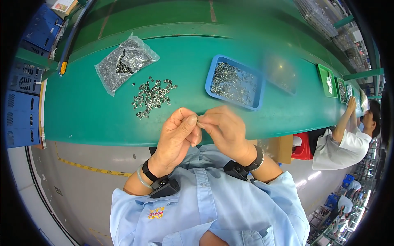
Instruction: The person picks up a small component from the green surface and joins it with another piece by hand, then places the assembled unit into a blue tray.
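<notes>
Above the near edge of the green table, my left hand and my right hand meet fingertip to fingertip. Both pinch one tiny dark part, mostly hidden by the fingers, so its exact kind does not show. Just beyond my left hand lies a loose pile of small black-and-silver metal parts. Past my right hand stands a blue plastic tray holding many small silvery parts. A clear plastic bag full of similar small parts rests farther back on the left.
The green table runs across in front of me. At far right, a co-worker in a white top sits near green trays. Blue crates stack at the left end. A cardboard box and red stool stand below the table.
</notes>
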